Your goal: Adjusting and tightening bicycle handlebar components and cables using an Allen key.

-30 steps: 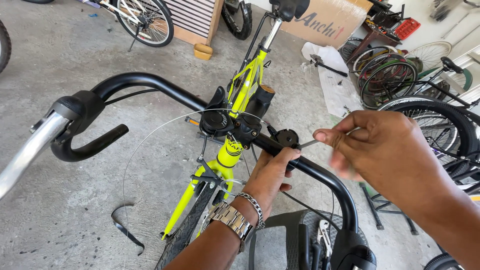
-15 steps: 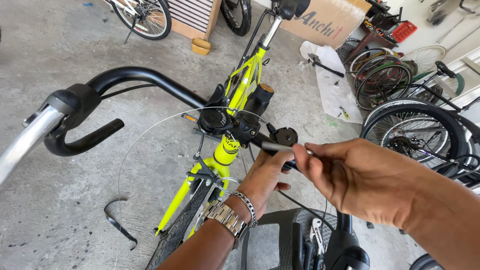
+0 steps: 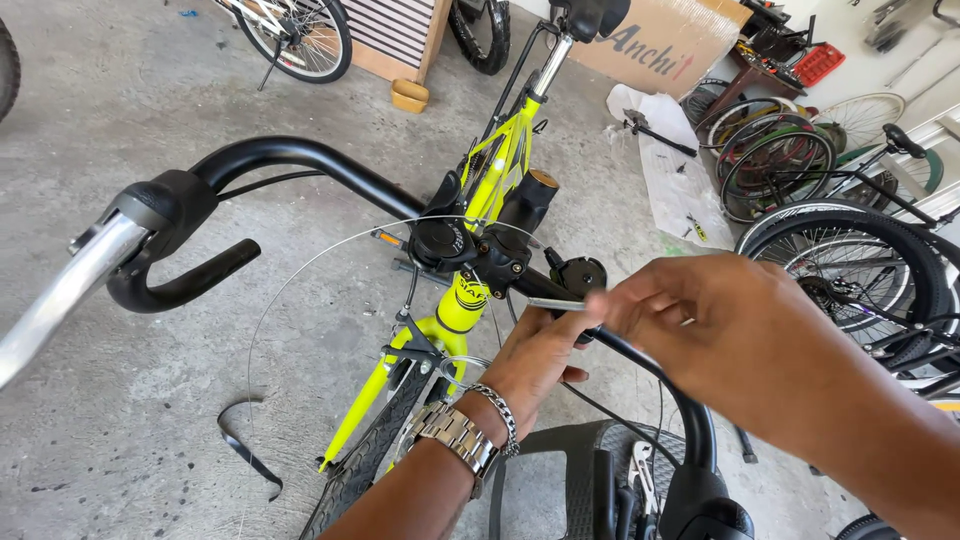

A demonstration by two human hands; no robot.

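Handlebar (image 3: pixel 300 160) of a bright yellow-green bicycle (image 3: pixel 480 250) fills the head view, a black curved bar running from a grip at the left down to the lower right. Left hand (image 3: pixel 535 355) comes up from below, wearing a metal watch (image 3: pixel 455 435) and a chain bracelet (image 3: pixel 500 415) at the wrist; its fingers are curled around the bar just right of the stem, beside a small black shifter (image 3: pixel 578 275). Right hand (image 3: pixel 720 335) reaches in from the right, its fingertips pressed together on a short silvery metal tool or cable end (image 3: pixel 555 303), which lies level and points towards the stem, right over the left hand's knuckles. Whether the metal piece is touching the shifter cannot be told. A thin steel cable (image 3: pixel 300 275) arcs from the stem area out to the left and down towards the floor. At the left end of the bar a black brake lever (image 3: pixel 185 280) curves below a silver grip end (image 3: pixel 60 300). On the concrete floor (image 3: pixel 120 420) below lies a bent black strap (image 3: pixel 245 450). Farther off, a cardboard box (image 3: pixel 660 45) leans near the wall, a small yellow block (image 3: pixel 410 95) sits by a slatted panel, and loose bicycle wheels (image 3: pixel 775 160) and other bikes stand well apart at the right. A dark mesh basket (image 3: pixel 590 470) shows at the bottom edge, under the right end of the bar
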